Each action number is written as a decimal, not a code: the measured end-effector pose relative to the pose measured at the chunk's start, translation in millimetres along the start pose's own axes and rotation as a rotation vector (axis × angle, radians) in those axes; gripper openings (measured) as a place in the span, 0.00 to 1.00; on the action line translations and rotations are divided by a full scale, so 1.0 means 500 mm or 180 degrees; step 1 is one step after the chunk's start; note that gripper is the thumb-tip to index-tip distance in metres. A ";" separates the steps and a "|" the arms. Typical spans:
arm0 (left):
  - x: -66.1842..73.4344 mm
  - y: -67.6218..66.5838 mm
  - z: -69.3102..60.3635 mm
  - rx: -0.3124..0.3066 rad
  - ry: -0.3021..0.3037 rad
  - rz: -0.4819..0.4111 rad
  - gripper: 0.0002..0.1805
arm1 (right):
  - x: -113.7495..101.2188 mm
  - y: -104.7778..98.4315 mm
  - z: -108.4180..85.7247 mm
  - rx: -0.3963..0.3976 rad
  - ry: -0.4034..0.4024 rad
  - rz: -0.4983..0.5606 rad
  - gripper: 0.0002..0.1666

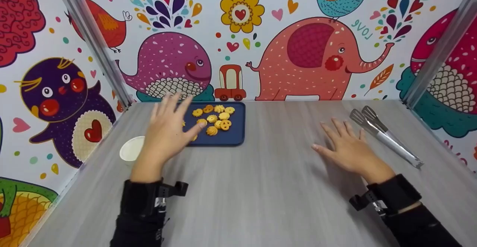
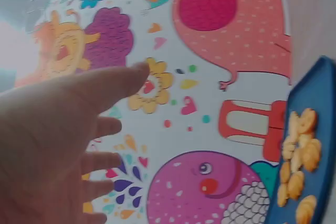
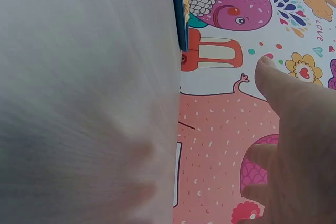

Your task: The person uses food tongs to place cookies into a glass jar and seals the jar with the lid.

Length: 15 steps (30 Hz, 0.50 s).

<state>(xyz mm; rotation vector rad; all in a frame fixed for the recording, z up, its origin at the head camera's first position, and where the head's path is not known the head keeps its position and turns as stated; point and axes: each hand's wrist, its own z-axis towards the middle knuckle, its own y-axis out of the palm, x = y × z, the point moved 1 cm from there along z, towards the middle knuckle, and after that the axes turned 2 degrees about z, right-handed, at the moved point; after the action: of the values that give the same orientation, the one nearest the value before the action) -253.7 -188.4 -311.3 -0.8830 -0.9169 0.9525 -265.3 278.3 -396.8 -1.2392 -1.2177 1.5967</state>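
Note:
My left hand point(image 1: 168, 133) hovers with spread fingers over the left part of a blue tray point(image 1: 238, 139), hiding some of it. Several small golden cookies point(image 1: 212, 130) lie scattered on that tray, some round with holes, others swirled. In the left wrist view the hand point(image 2: 58, 124) holds nothing, and the tray point(image 2: 324, 80) stands to its right. My right hand point(image 1: 349, 150) is held above the table, fingers apart and nothing in them. Just right of it lie metal tongs point(image 1: 391, 141) with slotted ends. A white bowl point(image 1: 131, 149) is partly covered by my left wrist.
The grey wood-grain table point(image 1: 261, 198) ends at a brightly printed back wall point(image 1: 238, 46) with cartoon animals. Printed side panels and metal posts point(image 1: 95, 42) stand at the left and right. Black straps with small cameras are on both wrists.

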 end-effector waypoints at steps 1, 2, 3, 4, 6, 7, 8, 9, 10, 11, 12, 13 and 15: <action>-0.006 -0.009 -0.004 0.0047 -0.0025 -0.0004 0.46 | 0.001 0.000 -0.001 -0.0004 0.0006 -0.0002 0.57; -0.013 -0.016 -0.008 0.0077 -0.0053 0.0002 0.46 | 0.001 0.000 -0.001 -0.0004 0.0012 -0.0001 0.57; -0.022 -0.022 -0.012 0.0088 -0.0084 0.0022 0.46 | 0.002 0.000 -0.002 -0.0003 0.0016 -0.0006 0.57; -0.031 -0.026 -0.016 0.0085 -0.0108 0.0038 0.47 | 0.003 -0.001 -0.002 -0.0002 0.0021 -0.0010 0.57; -0.056 -0.029 -0.024 0.0070 -0.0150 0.0074 0.47 | 0.003 -0.001 -0.002 -0.0011 0.0032 -0.0018 0.58; -0.070 -0.029 -0.028 0.0075 -0.0181 0.0078 0.48 | 0.004 -0.001 -0.002 -0.0013 0.0035 -0.0020 0.58; -0.084 -0.029 -0.034 0.0078 -0.0229 0.0074 0.49 | 0.004 -0.001 -0.002 -0.0015 0.0036 -0.0020 0.58; -0.098 -0.028 -0.041 0.0091 -0.0290 0.0064 0.49 | 0.004 -0.001 -0.002 -0.0016 0.0037 -0.0019 0.58; -0.113 -0.026 -0.048 0.0123 -0.0354 0.0033 0.51 | 0.004 0.000 -0.002 -0.0012 0.0034 -0.0016 0.58; -0.127 -0.023 -0.056 0.0166 -0.0422 -0.0006 0.52 | 0.004 0.000 -0.002 -0.0003 0.0030 -0.0007 0.57; -0.140 -0.019 -0.064 0.0216 -0.0488 -0.0049 0.53 | 0.003 0.001 -0.001 0.0007 0.0024 0.0006 0.57; -0.152 -0.016 -0.073 0.0251 -0.0565 -0.0097 0.55 | 0.002 0.001 -0.001 0.0015 0.0020 0.0022 0.57; -0.172 -0.007 -0.091 0.0337 -0.0674 -0.0171 0.57 | 0.001 0.003 -0.002 0.0014 0.0013 0.0048 0.56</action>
<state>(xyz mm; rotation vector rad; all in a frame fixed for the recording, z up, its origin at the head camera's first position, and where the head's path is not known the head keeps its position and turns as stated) -236.6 -278.5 -344.1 -0.6734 -1.0549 1.0521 -264.5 278.5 -398.2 -1.2510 -1.2043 1.6059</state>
